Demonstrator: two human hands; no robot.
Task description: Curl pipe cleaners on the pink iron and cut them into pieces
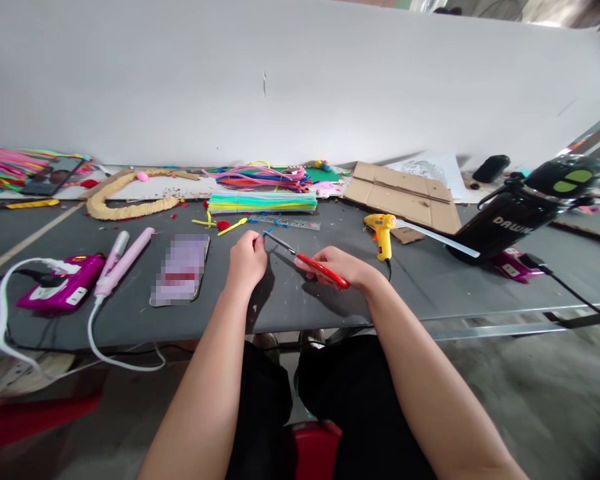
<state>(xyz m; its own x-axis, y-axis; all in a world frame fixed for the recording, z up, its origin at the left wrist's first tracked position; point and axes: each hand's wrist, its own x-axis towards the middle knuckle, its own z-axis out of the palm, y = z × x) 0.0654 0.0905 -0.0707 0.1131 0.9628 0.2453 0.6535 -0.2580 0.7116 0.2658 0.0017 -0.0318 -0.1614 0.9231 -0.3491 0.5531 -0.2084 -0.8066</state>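
Head view, starting low in the frame: dark trousers, and both bare forearms rising from the bottom edge to the near edge of the grey desk [290, 303]. Left hand [247, 261], just left of centre, has its grip pinched narrow on a short blue pipe-cleaner piece [268, 232] that pokes out above the fingertips. Right hand [343, 268], just right of centre, has its grip closed around the red handles of the scissors [310, 262], blades angled up-left, tips right at the blue piece. To the left lies a phone [180, 270] flat on the desk, beside it a pink hair straightener [125, 260]. Right of centre stands a yellow glue gun [383, 235]. Farther back sits a green-and-yellow pipe-cleaner bundle [263, 202], flattened cardboard [403, 197] upper right of it, and a black bottle [520, 213] tilted at the right. A white sheet [300, 80] fills the top.
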